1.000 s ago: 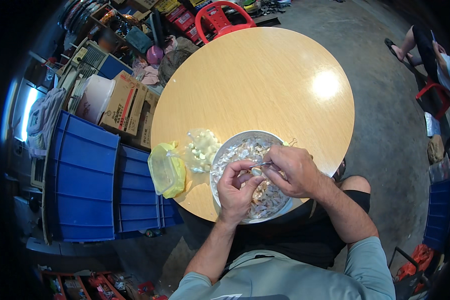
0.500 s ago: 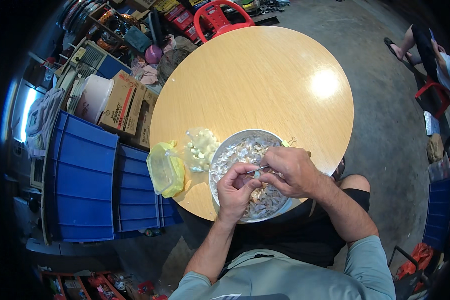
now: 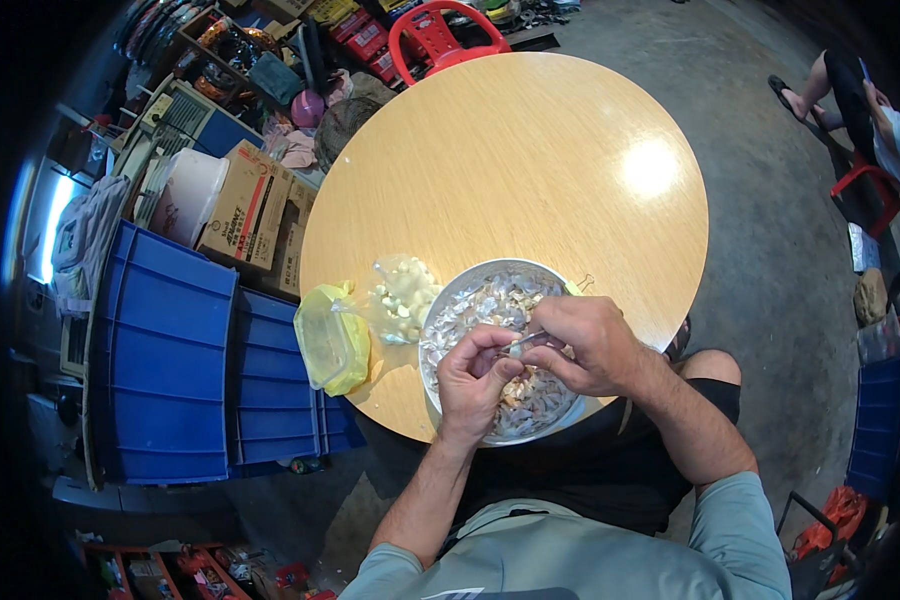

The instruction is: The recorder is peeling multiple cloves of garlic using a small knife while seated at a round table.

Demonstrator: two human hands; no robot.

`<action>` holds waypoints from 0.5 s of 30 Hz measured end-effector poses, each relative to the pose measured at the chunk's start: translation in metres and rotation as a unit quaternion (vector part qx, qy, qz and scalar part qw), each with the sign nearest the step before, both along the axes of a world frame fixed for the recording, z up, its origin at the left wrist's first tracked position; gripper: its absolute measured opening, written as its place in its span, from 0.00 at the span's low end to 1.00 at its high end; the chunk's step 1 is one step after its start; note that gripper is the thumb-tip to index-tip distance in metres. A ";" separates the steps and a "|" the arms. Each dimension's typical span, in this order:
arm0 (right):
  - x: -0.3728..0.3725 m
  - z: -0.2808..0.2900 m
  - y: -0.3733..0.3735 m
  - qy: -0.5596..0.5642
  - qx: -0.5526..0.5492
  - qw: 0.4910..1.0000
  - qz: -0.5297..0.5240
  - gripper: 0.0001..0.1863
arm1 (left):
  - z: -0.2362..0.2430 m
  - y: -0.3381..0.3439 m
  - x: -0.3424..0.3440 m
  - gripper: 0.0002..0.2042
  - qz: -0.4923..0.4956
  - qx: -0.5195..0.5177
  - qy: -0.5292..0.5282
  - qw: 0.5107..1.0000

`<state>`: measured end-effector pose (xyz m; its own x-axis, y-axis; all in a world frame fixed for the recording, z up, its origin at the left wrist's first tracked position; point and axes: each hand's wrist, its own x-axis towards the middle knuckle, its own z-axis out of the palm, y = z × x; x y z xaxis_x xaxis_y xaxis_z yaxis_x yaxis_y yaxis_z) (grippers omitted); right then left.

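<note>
A white round bowl (image 3: 426,378) stands at the table's near edge, filled with small grey-white and brownish pieces (image 3: 475,305) that look like shrimp or shells. Over it, my left hand (image 3: 472,388) pinches a small pale piece (image 3: 516,350) between thumb and fingers. My right hand (image 3: 595,345) is closed around a thin metal tool (image 3: 527,341), whose end meets the pale piece; its exact kind is too small to tell. Left of the bowl lies a clear plastic bag (image 3: 405,300) of pale yellowish pieces. Beside that sits a clear plastic tub (image 3: 317,345) with a yellow bag (image 3: 350,360) around it.
The round wooden table (image 3: 510,160) reaches away from me, with a red chair (image 3: 440,38) at its far side. Blue plastic crates (image 3: 165,360) and cardboard boxes (image 3: 245,205) crowd the left. A seated person (image 3: 850,100) is at the far right.
The metal tool has turned slightly in my right hand and shows more of its length. My right fingers have shifted a little; my left hand stays in place.
</note>
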<state>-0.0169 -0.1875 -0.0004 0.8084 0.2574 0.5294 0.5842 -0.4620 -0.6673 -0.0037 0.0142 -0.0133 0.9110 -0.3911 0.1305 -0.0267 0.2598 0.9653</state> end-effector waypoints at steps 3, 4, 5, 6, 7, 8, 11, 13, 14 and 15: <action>0.001 0.000 -0.002 -0.007 0.005 1.000 -0.020 0.16 | 0.002 -0.002 0.002 0.20 -0.008 0.003 0.003 1.000; 0.001 -0.001 -0.002 -0.002 0.000 1.000 -0.017 0.16 | 0.002 -0.002 0.002 0.20 -0.008 0.003 0.003 1.000; 0.001 -0.001 -0.003 0.003 -0.004 1.000 -0.015 0.16 | 0.002 -0.002 0.002 0.21 -0.010 0.005 0.001 1.000; 0.001 -0.001 -0.003 0.003 -0.004 1.000 -0.015 0.16 | 0.002 -0.002 0.001 0.21 -0.012 0.006 0.000 1.000; 0.001 0.001 -0.003 0.004 0.000 1.000 -0.011 0.16 | 0.003 -0.002 0.001 0.21 -0.012 0.006 0.000 1.000; 0.001 0.001 -0.003 0.005 0.004 1.000 -0.007 0.17 | 0.003 -0.003 0.001 0.21 -0.008 0.007 -0.003 1.000; 0.001 0.002 -0.004 0.003 -0.002 1.000 -0.007 0.17 | 0.006 -0.004 0.000 0.21 -0.005 0.007 -0.008 1.000; 0.001 0.002 -0.004 -0.007 -0.002 1.000 -0.004 0.17 | 0.006 -0.004 0.001 0.21 -0.007 0.006 -0.008 1.000; 0.001 0.001 -0.003 -0.018 -0.003 1.000 0.000 0.17 | 0.005 -0.003 0.002 0.21 -0.009 0.010 -0.005 1.000; 0.002 0.000 -0.003 -0.018 -0.003 1.000 -0.001 0.17 | 0.005 -0.003 0.002 0.21 -0.010 0.014 -0.002 1.000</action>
<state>-0.0152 -0.1901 -0.0004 0.7894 0.2597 0.5562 0.6069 -0.4664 -0.6436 -0.0014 0.0112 -0.0080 0.9023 -0.4131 0.1234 -0.0261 0.2332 0.9721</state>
